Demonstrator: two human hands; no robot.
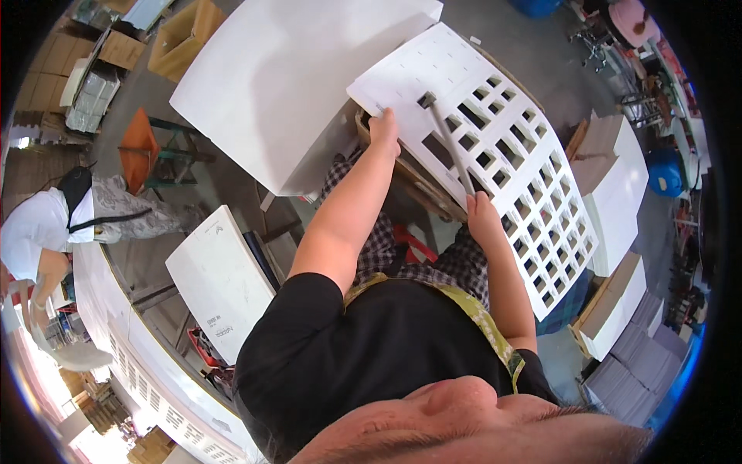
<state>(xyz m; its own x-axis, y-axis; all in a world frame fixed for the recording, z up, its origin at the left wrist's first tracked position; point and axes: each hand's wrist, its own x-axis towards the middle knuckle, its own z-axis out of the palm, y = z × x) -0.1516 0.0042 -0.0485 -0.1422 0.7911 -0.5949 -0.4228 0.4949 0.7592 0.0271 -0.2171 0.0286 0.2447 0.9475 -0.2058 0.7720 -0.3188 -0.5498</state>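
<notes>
On the die-cut white sheet [495,147], my left hand [384,127] pinches its edge; right hand [481,215] grips a hammer [447,139], which may tear it.

The die-cut sheet [495,131] is white, patterned with rows of rectangular holes that show dark; toward its upper left end the rectangles are only faint outlines on the white. The thin tool [448,147] lying across the sheet is pale grey with a darker head. Left of the sheet, a large blank board [286,85] is plain white. Below the sheet, the trousers [386,240] are black-and-white check, and the shirt [371,340] is black with an olive-yellow strap [483,325] across it. Far left of the sheet stands an orange stool [139,147]. Right of the sheet sits a blue bin [665,172], beside brown and white cardboard [610,166].
</notes>
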